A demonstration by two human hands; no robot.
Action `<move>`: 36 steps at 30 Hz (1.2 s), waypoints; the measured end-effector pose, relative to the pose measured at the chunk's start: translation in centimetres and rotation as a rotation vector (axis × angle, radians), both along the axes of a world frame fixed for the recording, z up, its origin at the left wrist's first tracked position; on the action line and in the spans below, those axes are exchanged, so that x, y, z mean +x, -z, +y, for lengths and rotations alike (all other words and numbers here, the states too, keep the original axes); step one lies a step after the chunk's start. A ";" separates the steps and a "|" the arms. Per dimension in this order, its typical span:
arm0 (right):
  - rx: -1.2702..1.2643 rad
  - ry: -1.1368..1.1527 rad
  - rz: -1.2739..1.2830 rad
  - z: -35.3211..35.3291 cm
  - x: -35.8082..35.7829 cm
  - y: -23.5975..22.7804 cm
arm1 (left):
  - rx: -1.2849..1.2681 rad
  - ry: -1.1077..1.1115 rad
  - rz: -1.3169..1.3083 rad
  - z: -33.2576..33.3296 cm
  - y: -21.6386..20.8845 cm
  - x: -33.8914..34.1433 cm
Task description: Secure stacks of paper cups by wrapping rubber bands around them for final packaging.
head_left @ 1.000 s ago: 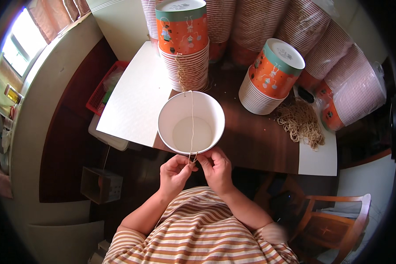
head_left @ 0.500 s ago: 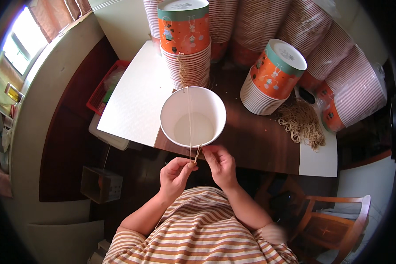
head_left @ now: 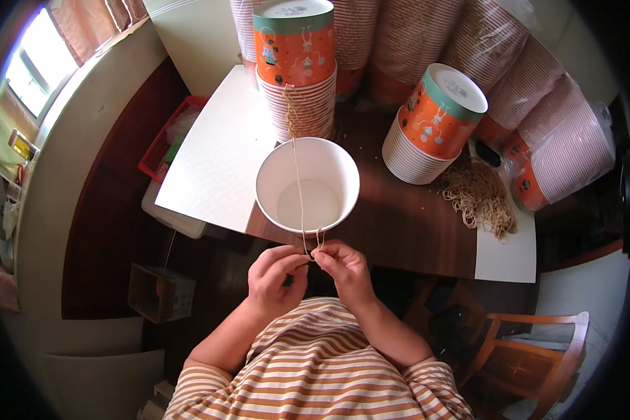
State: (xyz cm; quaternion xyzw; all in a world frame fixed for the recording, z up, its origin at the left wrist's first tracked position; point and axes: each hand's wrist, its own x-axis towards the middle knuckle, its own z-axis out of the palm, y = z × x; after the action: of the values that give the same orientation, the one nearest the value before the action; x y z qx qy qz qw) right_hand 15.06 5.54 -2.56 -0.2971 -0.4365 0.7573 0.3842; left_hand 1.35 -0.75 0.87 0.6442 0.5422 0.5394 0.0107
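A paper bucket [head_left: 267, 183] with a white inside stands upright at the table's front edge. Across its mouth runs a thin tan string [head_left: 299, 183], which comes down over the near rim to my fingers. My left hand [head_left: 276, 280] pinches the string just in front of the bucket. Right beside it, my right hand [head_left: 346, 271] pinches string too, where a short loop comes off the near rim. The fingertips of both hands almost meet. How the string is crossed or knotted between them is too small to make out.
Behind the bucket rises a stack of upside-down orange and green paper buckets [head_left: 295, 56], with string hanging down its front. A shorter stack [head_left: 437, 122] stands to the right, near a heap of tan strings [head_left: 483, 199]. Plastic-wrapped stacks [head_left: 567, 157] line the back. A wooden chair [head_left: 532, 357] is at lower right.
My left hand has turned, its fingers now curling over toward the right hand. My right hand has come lower and closer to the left. The bucket stays in place.
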 end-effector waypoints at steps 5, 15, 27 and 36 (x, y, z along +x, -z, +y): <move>-0.063 0.017 0.096 -0.1 0.0 -0.2 | -0.134 0.093 0.205 0.9 -1.5 -0.3; -0.294 0.091 0.197 -0.2 -0.9 0.1 | -0.064 0.139 0.212 1.3 -0.3 -0.8; -0.205 0.203 0.134 0.9 -1.1 -0.1 | -0.257 0.261 0.344 1.2 -1.3 -3.6; -0.032 0.173 0.019 0.6 -1.1 -1.0 | -0.386 0.133 -0.100 1.1 -0.3 -0.2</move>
State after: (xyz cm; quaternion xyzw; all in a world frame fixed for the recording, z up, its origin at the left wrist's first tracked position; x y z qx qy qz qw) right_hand 13.92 6.12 -1.51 -0.3325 -0.3935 0.7310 0.4475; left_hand 1.11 0.39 1.14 0.6369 0.5907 0.4548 0.1966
